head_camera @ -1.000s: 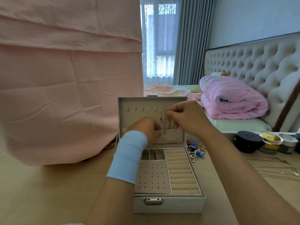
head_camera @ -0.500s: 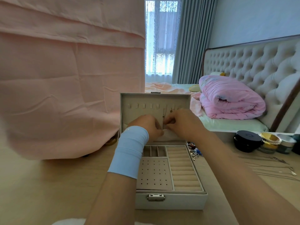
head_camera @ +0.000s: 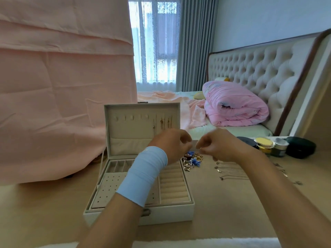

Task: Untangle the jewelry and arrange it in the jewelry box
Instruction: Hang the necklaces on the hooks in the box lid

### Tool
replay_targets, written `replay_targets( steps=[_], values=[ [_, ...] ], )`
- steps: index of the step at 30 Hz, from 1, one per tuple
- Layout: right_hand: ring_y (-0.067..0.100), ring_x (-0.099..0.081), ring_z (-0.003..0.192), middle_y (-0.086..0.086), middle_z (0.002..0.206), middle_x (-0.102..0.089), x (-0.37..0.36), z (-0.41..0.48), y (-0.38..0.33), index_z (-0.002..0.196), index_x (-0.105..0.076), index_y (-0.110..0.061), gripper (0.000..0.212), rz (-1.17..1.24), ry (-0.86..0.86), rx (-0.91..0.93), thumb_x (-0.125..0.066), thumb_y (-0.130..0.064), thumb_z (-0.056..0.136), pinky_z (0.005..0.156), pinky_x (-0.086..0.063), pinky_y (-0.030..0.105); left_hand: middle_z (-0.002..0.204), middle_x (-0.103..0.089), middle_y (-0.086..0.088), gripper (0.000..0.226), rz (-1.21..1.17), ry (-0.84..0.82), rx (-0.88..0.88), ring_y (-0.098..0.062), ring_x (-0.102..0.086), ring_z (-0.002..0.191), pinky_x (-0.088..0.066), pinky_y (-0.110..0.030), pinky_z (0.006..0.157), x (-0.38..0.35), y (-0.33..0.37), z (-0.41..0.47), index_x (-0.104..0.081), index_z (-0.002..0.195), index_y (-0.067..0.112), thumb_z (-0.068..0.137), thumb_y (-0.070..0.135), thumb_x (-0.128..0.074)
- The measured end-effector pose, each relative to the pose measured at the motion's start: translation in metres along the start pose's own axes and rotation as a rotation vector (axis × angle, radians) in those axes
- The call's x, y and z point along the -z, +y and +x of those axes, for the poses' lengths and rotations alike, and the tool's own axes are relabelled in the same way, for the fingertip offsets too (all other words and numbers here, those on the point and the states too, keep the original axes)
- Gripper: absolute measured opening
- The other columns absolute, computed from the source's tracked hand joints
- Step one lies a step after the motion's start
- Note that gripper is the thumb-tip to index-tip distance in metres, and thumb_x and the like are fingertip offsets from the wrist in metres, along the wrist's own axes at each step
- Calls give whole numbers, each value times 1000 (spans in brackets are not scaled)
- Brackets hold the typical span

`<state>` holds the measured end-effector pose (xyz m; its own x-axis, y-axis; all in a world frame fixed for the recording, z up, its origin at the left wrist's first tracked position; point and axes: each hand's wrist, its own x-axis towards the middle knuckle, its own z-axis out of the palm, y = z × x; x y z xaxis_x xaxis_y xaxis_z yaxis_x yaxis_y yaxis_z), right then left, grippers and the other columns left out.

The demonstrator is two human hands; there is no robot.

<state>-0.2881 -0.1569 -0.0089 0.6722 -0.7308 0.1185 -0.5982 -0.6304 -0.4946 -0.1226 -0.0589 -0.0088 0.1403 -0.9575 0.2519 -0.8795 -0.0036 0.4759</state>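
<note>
The cream jewelry box (head_camera: 179, 210) stands open on the wooden table, its lid (head_camera: 132, 129) upright. Several thin necklaces (head_camera: 163, 122) hang from hooks at the right of the lid. My left hand (head_camera: 172, 142), with a light blue wristband, hovers over the box's right back corner. My right hand (head_camera: 222, 145) hovers just right of it. Both have loosely curled fingers and I see nothing in them. Below and between them lies a tangled pile of rings and blue-tasselled pieces (head_camera: 193, 160). Thin chains (head_camera: 231, 171) lie in rows to the right.
Small jars (head_camera: 265, 144) and a dark round case (head_camera: 300, 147) stand at the table's back right. A pink cloth (head_camera: 53, 104) hangs over something at the left behind the box. A bed with a rolled pink quilt (head_camera: 232, 104) lies beyond.
Both hands have left the necklaces on the lid and moved right and down, over the loose pile beside the box. The necklaces now hang free on the hooks.
</note>
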Motion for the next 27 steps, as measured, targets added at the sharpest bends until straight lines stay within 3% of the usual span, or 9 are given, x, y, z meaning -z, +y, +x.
replay_targets(
  steps=[5, 10, 14, 16, 19, 21, 27],
  values=[
    [5, -64, 60, -9, 89, -74, 0, -22, 53, 89, -80, -23, 11, -123, -136, -205, -74, -14, 87, 55, -53, 20, 111, -62, 10, 23, 167, -147, -105, -12, -57, 101, -46, -27, 88, -42, 30, -1, -69, 111, 33, 94, 40, -56],
    [15, -69, 70, -4, 89, -72, -9, -26, 82, 88, -79, -24, 12, -169, -181, -314, -74, -13, 86, 58, -56, 23, 128, -57, 9, 32, 319, -307, -104, -16, -50, 122, -44, -38, 102, -77, 48, 6, -61, 127, 34, 97, 38, -51],
    [15, -69, 83, -1, 94, -70, -16, -23, 84, 100, -78, -18, 15, -144, -201, -331, -76, -13, 86, 78, -62, 32, 147, -41, -2, 45, 518, -523, -147, -24, -27, 140, -32, -47, 112, -96, 63, 13, -43, 145, 34, 100, 30, -46],
    [15, -69, 80, 0, 91, -71, -16, -24, 86, 96, -79, -18, 14, -147, -197, -347, -78, -12, 83, 77, -62, 32, 146, -40, -6, 46, 552, -562, -168, -28, -27, 139, -30, -46, 113, -102, 66, 16, -43, 146, 32, 100, 28, -45],
    [13, -64, 61, 0, 82, -72, -11, -26, 88, 89, -80, -19, 13, -145, -244, -342, -79, -10, 80, 60, -56, 25, 144, -42, -2, 42, 555, -558, -167, -27, -28, 136, -32, -44, 112, -107, 62, 17, -47, 142, 38, 100, 31, -45],
    [13, -62, 57, 0, 80, -73, -8, -27, 87, 89, -81, -18, 12, -145, -282, -353, -80, -12, 79, 57, -52, 25, 142, -44, 1, 39, 552, -544, -163, -25, -31, 135, -34, -43, 111, -108, 60, 18, -52, 137, 39, 99, 32, -47],
    [12, -64, 79, -2, 98, -74, -7, -26, 84, 98, -82, -21, 19, -154, -340, -329, -84, -22, 79, 69, -54, 27, 115, -66, 9, 17, 448, -442, -67, -20, -61, 105, -54, -36, 91, -107, 59, 19, -73, 103, 34, 92, 31, -61]
  ],
)
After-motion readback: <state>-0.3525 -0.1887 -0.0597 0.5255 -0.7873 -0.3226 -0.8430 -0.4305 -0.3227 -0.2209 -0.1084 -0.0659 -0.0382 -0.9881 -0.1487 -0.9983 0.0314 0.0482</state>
